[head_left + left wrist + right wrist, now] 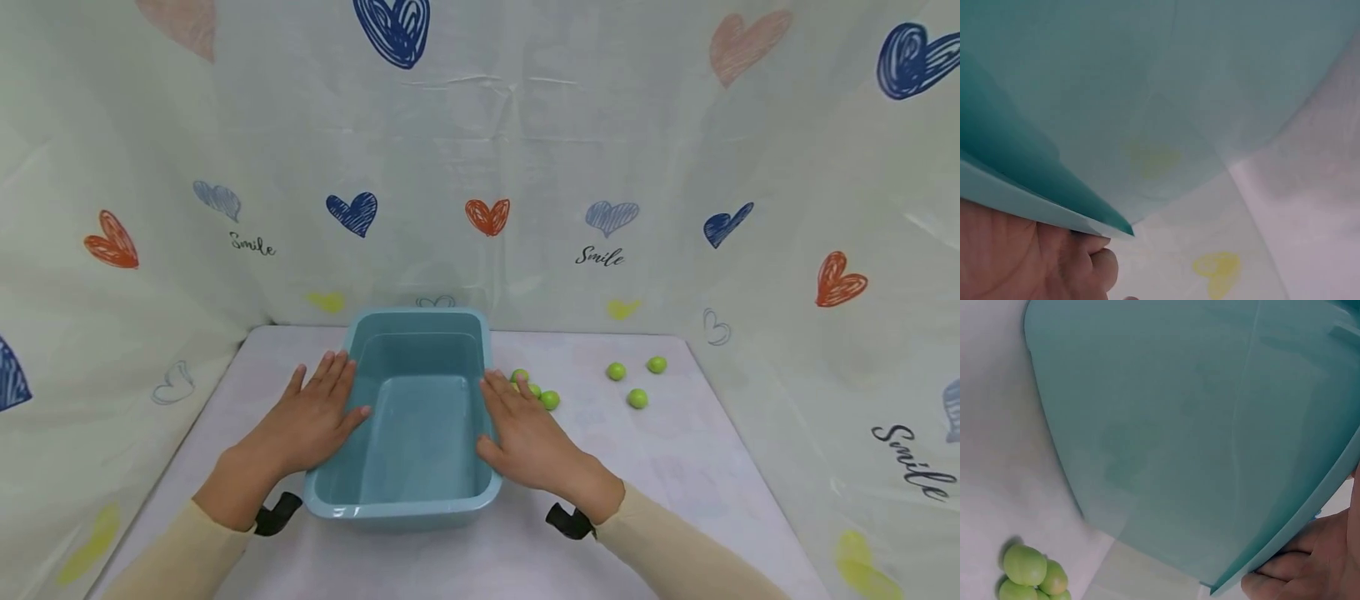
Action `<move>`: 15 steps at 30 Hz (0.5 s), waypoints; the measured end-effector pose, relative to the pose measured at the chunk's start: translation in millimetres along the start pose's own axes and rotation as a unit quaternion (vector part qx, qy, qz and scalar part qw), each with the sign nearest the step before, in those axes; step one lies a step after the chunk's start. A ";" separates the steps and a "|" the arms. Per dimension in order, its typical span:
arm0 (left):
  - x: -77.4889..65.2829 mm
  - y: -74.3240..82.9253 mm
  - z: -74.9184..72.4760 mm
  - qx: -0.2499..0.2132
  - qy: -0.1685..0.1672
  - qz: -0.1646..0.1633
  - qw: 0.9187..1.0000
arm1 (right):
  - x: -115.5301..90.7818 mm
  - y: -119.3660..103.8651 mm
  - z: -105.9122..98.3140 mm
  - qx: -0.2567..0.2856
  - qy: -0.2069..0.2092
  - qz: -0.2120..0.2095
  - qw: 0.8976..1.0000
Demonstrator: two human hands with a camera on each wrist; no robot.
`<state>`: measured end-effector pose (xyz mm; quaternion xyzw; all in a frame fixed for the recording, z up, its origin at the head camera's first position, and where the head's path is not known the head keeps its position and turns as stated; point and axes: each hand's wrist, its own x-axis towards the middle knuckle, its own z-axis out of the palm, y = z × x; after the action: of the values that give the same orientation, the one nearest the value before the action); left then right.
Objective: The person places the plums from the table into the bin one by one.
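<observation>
A light-blue plastic basin (pixel 423 442) stands on the white table between both hands, and its inside is bare. My left hand (pixel 311 425) rests against the basin's left rim, fingers extended away from me and the thumb reaching over the edge. On the opposite side my right hand (pixel 532 437) lies along the right rim, its fingers also straight. Both wrist views look at the outer wall of the basin (pixel 1147 425), with the palm touching the rim. Just beyond the right hand sits a cluster of small round green fruits (pixel 1025 565), partly hidden by its fingers in the head view.
Three more green fruits (pixel 637 398) lie apart on the right of the table. A pale curtain (pixel 540 150) printed with hearts hangs behind the table and at both sides. The white tabletop (pixel 675 500) stretches right of the basin.
</observation>
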<state>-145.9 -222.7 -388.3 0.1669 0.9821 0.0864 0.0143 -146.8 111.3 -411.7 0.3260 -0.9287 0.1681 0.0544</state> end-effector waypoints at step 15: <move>-6.1 4.0 1.8 -0.005 0.006 -0.002 1.000 | -2.4 -3.8 -6.7 -0.045 -0.027 -0.006 0.999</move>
<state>-138.7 -220.7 -389.3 0.1646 0.9820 0.0920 0.0092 -142.6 112.3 -404.9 0.3330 -0.9346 0.1171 0.0447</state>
